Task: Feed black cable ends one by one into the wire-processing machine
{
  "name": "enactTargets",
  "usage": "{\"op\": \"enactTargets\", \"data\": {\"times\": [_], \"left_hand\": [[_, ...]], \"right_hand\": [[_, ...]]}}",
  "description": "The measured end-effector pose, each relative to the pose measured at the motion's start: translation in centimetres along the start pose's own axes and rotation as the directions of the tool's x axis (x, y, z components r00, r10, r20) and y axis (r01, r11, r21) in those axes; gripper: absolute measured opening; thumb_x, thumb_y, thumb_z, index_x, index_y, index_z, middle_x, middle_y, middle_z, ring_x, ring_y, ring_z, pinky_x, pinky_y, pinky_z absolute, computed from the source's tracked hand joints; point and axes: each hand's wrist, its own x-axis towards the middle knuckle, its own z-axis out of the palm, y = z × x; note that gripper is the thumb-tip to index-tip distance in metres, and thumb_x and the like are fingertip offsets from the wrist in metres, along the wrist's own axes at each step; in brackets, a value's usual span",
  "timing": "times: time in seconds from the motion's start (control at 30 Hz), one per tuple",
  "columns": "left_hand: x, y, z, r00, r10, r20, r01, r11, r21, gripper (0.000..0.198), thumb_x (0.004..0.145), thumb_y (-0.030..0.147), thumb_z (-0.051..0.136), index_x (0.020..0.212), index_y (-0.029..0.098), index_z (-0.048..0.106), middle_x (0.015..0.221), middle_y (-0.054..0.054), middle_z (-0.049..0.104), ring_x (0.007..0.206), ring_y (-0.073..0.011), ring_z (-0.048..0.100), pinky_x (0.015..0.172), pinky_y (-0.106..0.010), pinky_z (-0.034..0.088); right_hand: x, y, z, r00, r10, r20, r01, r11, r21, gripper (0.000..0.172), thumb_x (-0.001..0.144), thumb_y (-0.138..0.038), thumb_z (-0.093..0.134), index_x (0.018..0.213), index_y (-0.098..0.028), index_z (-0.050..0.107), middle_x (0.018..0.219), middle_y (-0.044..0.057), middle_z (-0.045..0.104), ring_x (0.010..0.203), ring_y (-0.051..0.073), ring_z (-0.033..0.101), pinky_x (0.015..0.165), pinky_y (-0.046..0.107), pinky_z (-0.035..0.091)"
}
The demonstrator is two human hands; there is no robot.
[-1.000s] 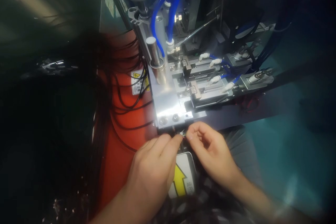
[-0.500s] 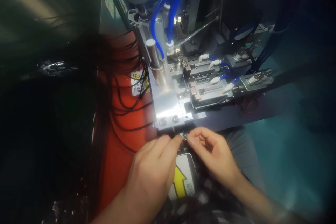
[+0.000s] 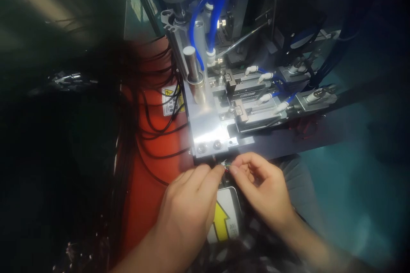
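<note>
Wires [image 3: 225, 165] (thin, coloured) — pinched tight between left hand [image 3: 187, 213] and right hand [image 3: 263, 188].

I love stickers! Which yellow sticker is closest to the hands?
The arrow sticker, lying just under the left hand and right hand. The warning label sits farther up on the orange panel, behind black cables.

our left hand [image 3: 187, 213] and right hand [image 3: 261, 187] sit close together, fingertips nearly meeting in a pinch, forearms angling in from below.
</note>
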Motion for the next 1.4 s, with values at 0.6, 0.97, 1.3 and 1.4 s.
{"op": "enactTargets", "data": {"times": [0.6,0.97,1.3,1.4], "left_hand": [[-0.14,0.13,0.01,1.0,-0.005,0.022,0.005,1.0,-0.024,0.027,0.084,0.001,0.049,0.103,0.007,0.067,0.07,-0.005,0.06,0.061,-0.0162,0.056,0.056,-0.027,0.048],[0.04,0.15,0.16,1.0,-0.004,0.011,0.004,1.0,-0.02,0.027,0.083,0.001,0.049,0.103,0.007,0.066,0.069,-0.005,0.059,0.059,-0.0158,0.054,0.054,-0.027,0.046],[-0.13,0.05,0.05,0.999,-0.014,0.03,0.015,1.0,-0.025,0.028,0.082,0.0,0.049,0.103,0.008,0.067,0.07,-0.005,0.059,0.06,-0.0168,0.055,0.054,-0.028,0.046],[-0.17,0.1,0.08,0.999,-0.014,0.029,0.015,1.0,-0.021,0.028,0.082,0.0,0.049,0.102,0.008,0.067,0.069,-0.005,0.058,0.059,-0.0165,0.054,0.053,-0.028,0.046]], "right_hand": [[-0.15,0.49,-0.17,0.978,-0.199,-0.054,0.189,0.969,-0.156,0.007,0.086,-0.019,0.062,0.079,-0.019,0.06,0.057,-0.006,0.048,0.051,0.009,0.046,0.05,0.021,0.04],[0.44,0.56,-0.37,0.979,-0.199,0.039,0.201,0.977,-0.066,0.007,0.086,-0.017,0.061,0.08,-0.02,0.059,0.059,-0.007,0.051,0.053,0.008,0.048,0.05,0.021,0.039],[0.48,0.97,-0.37,0.975,-0.221,0.019,0.222,0.972,-0.08,0.004,0.087,-0.018,0.062,0.086,-0.021,0.06,0.061,-0.007,0.052,0.054,0.009,0.048,0.051,0.021,0.039],[0.54,0.98,-0.48,0.968,-0.248,0.039,0.251,0.964,-0.093,0.007,0.088,-0.018,0.06,0.082,-0.02,0.058,0.062,-0.006,0.051,0.055,0.009,0.048,0.052,0.021,0.039]]}}
